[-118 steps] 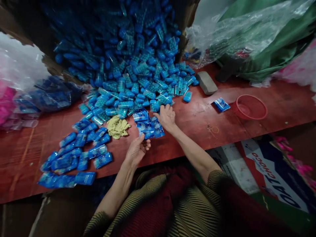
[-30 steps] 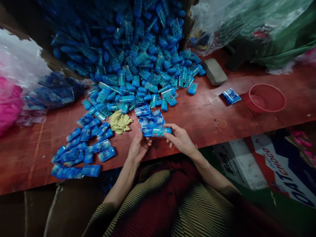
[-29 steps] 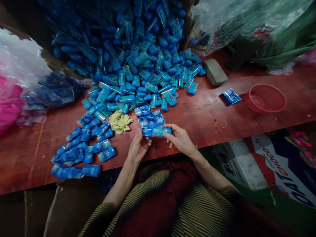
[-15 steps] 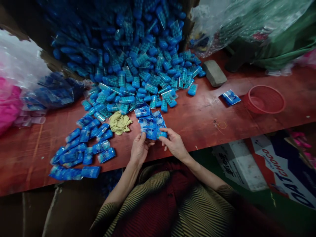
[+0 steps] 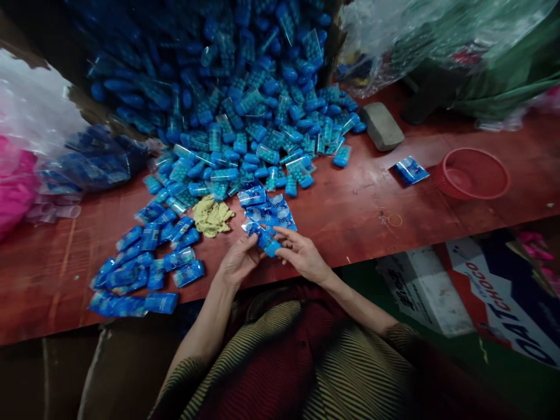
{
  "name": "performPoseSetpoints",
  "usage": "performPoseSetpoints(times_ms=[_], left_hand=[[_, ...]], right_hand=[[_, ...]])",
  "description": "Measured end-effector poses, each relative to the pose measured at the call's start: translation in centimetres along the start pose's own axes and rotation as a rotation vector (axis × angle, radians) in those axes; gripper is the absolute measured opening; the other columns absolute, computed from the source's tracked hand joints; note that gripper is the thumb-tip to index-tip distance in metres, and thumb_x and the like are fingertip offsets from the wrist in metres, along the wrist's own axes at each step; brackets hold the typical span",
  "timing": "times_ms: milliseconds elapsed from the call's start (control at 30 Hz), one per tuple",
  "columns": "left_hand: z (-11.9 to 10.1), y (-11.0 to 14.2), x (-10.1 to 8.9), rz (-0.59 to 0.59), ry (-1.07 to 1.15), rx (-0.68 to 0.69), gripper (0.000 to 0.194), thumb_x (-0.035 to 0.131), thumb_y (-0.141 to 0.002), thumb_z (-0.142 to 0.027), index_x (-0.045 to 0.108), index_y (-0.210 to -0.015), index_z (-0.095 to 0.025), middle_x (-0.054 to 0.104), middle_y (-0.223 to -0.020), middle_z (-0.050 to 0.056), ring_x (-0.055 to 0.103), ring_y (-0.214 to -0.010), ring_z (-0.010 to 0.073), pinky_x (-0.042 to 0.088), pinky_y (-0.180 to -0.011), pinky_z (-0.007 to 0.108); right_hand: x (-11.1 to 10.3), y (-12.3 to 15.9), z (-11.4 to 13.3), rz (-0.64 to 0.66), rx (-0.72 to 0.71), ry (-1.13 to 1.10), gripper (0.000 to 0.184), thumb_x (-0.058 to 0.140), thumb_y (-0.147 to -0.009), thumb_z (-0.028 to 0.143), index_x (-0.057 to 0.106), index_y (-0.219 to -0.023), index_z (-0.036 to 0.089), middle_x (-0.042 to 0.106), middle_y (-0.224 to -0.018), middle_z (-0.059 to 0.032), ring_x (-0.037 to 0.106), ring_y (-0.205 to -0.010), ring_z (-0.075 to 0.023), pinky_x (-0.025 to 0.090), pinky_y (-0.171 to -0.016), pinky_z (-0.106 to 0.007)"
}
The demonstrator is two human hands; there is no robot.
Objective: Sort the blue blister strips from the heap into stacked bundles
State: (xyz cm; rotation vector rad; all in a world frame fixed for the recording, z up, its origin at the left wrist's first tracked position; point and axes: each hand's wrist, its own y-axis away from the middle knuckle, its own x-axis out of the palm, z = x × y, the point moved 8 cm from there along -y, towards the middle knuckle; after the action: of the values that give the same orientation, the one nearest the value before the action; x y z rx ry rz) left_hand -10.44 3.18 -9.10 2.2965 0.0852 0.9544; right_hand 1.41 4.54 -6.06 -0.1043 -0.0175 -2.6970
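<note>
Between my hands, above the front of the red table, is a capsule-shaped container (image 5: 272, 249) with a blue end. Most of it sits inside a blue printed plastic sleeve (image 5: 261, 235), tilted down to the right. My left hand (image 5: 237, 261) pinches the sleeve from the left. My right hand (image 5: 307, 257) grips the container's blue end between thumb and fingers. Just beyond lie several flat blue printed sleeves (image 5: 280, 211). A yellow crumpled cloth (image 5: 212, 216) lies to their left. Several sleeved containers (image 5: 131, 269) are gathered at the table's left front.
A big heap of blue capsule containers (image 5: 245, 119) spills from a dark torn carton at the back. Further right are a grey block (image 5: 382, 126), a blue packet (image 5: 411, 170) and a red basket (image 5: 473, 175). Plastic bags (image 5: 91, 160) stand at left; a printed carton (image 5: 490, 291) lies below.
My right hand took a container from the heap and brought it to the sleeve in my left hand. The container has gone deeper into the sleeve, and both have tilted and moved nearer me.
</note>
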Motion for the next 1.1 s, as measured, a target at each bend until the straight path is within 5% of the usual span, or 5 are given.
performPoseSetpoints(times_ms=[167, 400, 600, 833, 1100], left_hand=[[-0.1, 0.3, 0.5, 0.156, -0.007, 0.021, 0.036, 0.076, -0.065, -0.018, 0.064, -0.099, -0.018, 0.073, -0.085, 0.004, 0.067, -0.095, 0.0250, 0.045, -0.096, 0.046], [0.9, 0.6, 1.9, 0.211, 0.003, -0.009, 0.046, 0.084, -0.052, -0.026, 0.067, -0.094, -0.019, 0.073, -0.083, 0.006, 0.065, -0.099, 0.0301, 0.044, -0.097, 0.047], [2.0, 1.3, 2.7, 0.150, 0.068, 0.051, 0.040, 0.084, -0.055, -0.029, 0.068, -0.090, -0.017, 0.073, -0.080, 0.004, 0.068, -0.087, 0.0232, 0.051, -0.090, 0.038], [2.4, 2.2, 3.8, 0.017, 0.187, 0.140, 0.033, 0.080, -0.063, -0.026, 0.067, -0.092, -0.015, 0.072, -0.085, 0.004, 0.067, -0.081, 0.0143, 0.053, -0.081, 0.024], [1.9, 2.8, 4.2, -0.061, 0.025, 0.177, 0.036, 0.081, -0.061, -0.028, 0.067, -0.092, -0.015, 0.070, -0.080, 0.002, 0.066, -0.075, 0.0150, 0.054, -0.079, 0.030]], right_hand=[[-0.2, -0.9, -0.6, 0.068, 0.071, -0.336, 0.056, 0.071, -0.072, 0.021, 0.052, -0.124, 0.029, 0.058, -0.099, 0.0013, 0.056, -0.075, -0.0078, 0.051, -0.071, -0.022], [0.8, -1.0, 0.4, 0.304, 0.093, -0.349, 0.065, 0.070, -0.072, 0.022, 0.046, -0.131, 0.034, 0.048, -0.127, -0.0009, 0.054, -0.103, -0.0149, 0.047, -0.085, -0.028], [0.3, -0.7, 0.2, 0.236, 0.026, -0.193, 0.061, 0.066, -0.077, 0.027, 0.045, -0.134, 0.034, 0.049, -0.120, -0.0006, 0.052, -0.099, -0.0141, 0.043, -0.091, -0.031], [0.2, -0.6, 0.7, 0.182, 0.003, -0.097, 0.058, 0.057, -0.084, 0.044, 0.040, -0.138, 0.031, 0.052, -0.111, -0.0023, 0.046, -0.071, -0.0090, 0.047, -0.074, -0.026], [0.3, -0.1, -0.4, 0.270, 0.099, -0.272, 0.062, 0.059, -0.082, 0.051, 0.040, -0.138, 0.031, 0.050, -0.114, -0.0031, 0.051, -0.090, -0.0126, 0.048, -0.075, -0.024]])
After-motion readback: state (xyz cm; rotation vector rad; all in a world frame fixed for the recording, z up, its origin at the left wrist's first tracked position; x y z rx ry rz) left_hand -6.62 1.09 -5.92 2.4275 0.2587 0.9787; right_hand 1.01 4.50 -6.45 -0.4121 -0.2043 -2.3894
